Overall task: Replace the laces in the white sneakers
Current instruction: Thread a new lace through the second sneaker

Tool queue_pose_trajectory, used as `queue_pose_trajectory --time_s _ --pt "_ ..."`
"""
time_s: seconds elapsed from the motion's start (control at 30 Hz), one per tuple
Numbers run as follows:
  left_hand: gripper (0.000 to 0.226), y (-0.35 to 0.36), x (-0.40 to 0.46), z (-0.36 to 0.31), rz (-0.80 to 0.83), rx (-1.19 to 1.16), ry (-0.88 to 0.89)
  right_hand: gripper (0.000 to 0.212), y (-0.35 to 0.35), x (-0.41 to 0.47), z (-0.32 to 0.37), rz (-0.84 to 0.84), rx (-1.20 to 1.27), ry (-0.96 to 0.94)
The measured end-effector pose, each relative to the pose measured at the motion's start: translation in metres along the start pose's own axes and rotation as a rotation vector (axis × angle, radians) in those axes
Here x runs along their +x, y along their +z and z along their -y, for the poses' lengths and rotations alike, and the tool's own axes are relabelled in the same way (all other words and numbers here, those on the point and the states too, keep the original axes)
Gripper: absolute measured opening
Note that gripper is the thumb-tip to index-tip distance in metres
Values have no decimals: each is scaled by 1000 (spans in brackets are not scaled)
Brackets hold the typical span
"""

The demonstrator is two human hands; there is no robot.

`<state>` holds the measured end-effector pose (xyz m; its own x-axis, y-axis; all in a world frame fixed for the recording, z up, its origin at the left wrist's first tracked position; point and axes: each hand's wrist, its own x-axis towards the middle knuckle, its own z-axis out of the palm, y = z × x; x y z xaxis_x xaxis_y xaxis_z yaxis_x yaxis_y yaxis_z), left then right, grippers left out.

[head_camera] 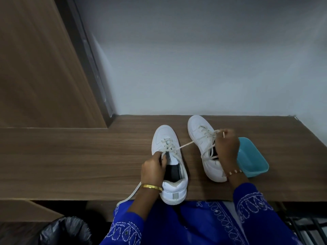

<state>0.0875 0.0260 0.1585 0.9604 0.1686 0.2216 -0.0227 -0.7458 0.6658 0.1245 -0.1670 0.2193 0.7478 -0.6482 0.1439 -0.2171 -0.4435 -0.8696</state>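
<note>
Here, the left hand (153, 167) grips the near white leather sneaker (169, 165) by its tongue, while the right hand (227, 145) pinches that sneaker's taut cream lace (185, 144).

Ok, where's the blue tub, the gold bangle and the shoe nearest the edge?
blue tub (254, 161), head view, on its inner floor.
gold bangle (151, 186), head view, on the band at the left wrist.
near shoe (174, 190), head view, on its white heel.

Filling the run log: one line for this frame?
left hand: grips left sneaker | right hand: pulls its lace taut | right sneaker: laced
</note>
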Motion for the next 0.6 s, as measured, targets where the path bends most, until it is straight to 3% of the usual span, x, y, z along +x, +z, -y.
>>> queue_pose_trajectory --time_s 0.1,0.27,0.33,0.43,0.6 --pt "21 2 0 0 -19 -11 7 29 5 -3 -5 104 -48 -76" --pt "22 3 0 2 -8 -8 1 26 46 -48 -19 600 -300 -350" --pt "22 4 0 3 -9 -15 7 22 51 -57 -22 582 -316 -399" --pt "22 4 1 4 -17 -21 -3 14 41 -47 -21 391 -253 -415" --pt "23 6 0 3 -20 -20 3 15 19 -30 -14 170 -117 -279"
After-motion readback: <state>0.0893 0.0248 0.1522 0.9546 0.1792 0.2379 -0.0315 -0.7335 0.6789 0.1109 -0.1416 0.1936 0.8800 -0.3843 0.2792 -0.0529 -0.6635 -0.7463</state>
